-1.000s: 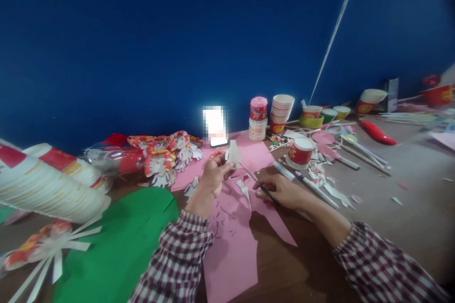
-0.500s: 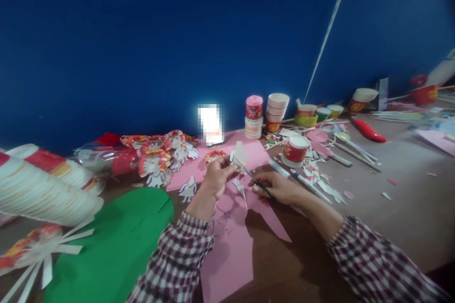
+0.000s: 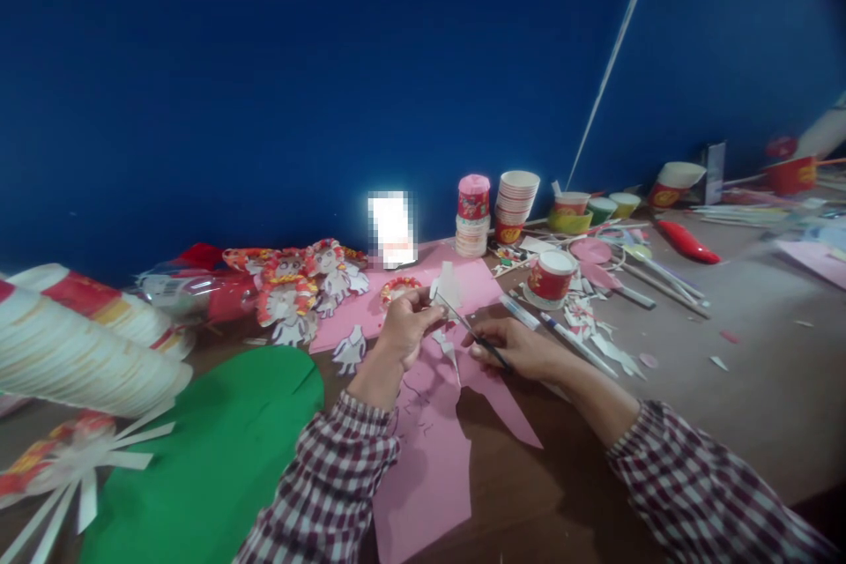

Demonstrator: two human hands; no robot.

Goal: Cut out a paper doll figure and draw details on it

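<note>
Between thumb and fingers, my left hand [image 3: 408, 326] pinches a small piece of white paper [image 3: 448, 282] held above the pink paper. My right hand [image 3: 512, 346] grips a pair of scissors [image 3: 487, 347] with dark handles. Their blades point up and left, against the lower edge of the white piece. Beneath both hands lies a cut sheet of pink paper [image 3: 423, 476] with dark pen marks. A white paper cutout [image 3: 350, 351] with dark outlines rests left of my left wrist. Several red-and-yellow ringed paper figures [image 3: 287, 304] lie farther left.
Stacked paper cups [image 3: 92, 352] lean at the left beside a green paper sheet [image 3: 218, 449]. More cup stacks [image 3: 515, 207] stand by the blue wall. A red paper tub [image 3: 551, 276], markers [image 3: 578, 345], paper scraps [image 3: 618, 355] and a red glossy object [image 3: 688, 242] lie to the right.
Almost nothing differs. The hands, scissors and white paper keep nearly the same place, with only a slight shift of the whole view.
</note>
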